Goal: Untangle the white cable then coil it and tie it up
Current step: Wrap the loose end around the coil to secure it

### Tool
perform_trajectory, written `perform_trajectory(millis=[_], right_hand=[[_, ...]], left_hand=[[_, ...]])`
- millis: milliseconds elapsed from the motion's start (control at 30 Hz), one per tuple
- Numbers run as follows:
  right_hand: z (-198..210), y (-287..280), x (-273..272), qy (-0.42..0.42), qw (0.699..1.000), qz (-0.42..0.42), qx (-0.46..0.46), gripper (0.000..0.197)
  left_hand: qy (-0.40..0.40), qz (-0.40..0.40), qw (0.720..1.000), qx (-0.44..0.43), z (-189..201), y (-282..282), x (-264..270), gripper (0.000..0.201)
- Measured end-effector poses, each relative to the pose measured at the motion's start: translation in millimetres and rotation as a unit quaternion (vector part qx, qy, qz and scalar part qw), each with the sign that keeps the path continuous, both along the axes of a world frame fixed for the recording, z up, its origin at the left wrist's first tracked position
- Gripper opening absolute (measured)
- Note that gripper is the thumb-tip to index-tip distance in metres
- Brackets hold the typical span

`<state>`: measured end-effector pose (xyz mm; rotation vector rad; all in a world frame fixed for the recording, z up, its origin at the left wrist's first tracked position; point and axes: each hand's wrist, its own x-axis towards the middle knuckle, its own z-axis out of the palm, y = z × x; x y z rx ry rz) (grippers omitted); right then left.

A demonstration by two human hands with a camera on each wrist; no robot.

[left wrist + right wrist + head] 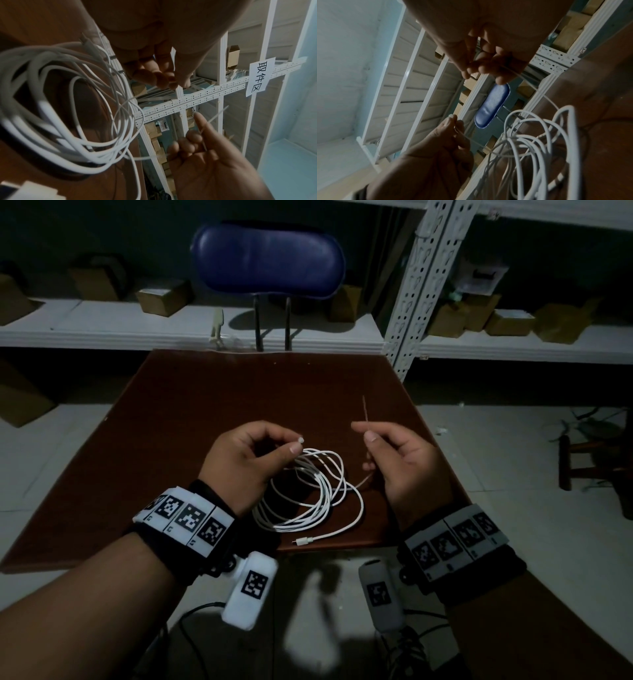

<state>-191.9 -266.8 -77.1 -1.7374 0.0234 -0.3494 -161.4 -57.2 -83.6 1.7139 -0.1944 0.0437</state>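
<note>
The thin tie (pixel 365 419) in the right hand (pixel 400 460) is faint in the head view, and where it runs under the white cable (pixel 308 491) is hidden. The left hand (pixel 246 457) covers part of the coil. In the left wrist view the near loops blur and the frame's left edge cuts them off.

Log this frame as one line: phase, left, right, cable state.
phase: tying | left hand: pinches tie head | right hand: pinches thin zip tie tail | white cable: coiled on table, tie threaded, not cinched
</note>
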Motion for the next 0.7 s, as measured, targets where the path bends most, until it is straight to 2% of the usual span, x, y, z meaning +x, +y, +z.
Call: perform_trajectory(millis=[100,233,400,700], right_hand=[[3,2,1,0.041,0.999,-0.009,0.026,0.027],[6,2,-3,0.037,0.999,-0.004,-0.002,0.02],[5,3,-6,0.096,0.995,0.007,-0.003,0.02],[7,8,-6,0.111,0.993,0.014,0.024,0.019]], left_hand=[[-0.002,0.008,1.0,0.001,-2,0,0,0.007],[-0.005,0.011,1.0,0.005,-1,0,-1,0.007],[-0.009,0.001,1.0,0.012,1,-3,-5,0.005],[-0.02,-0.037,0.998,0.052,5,-7,-11,0.008]])
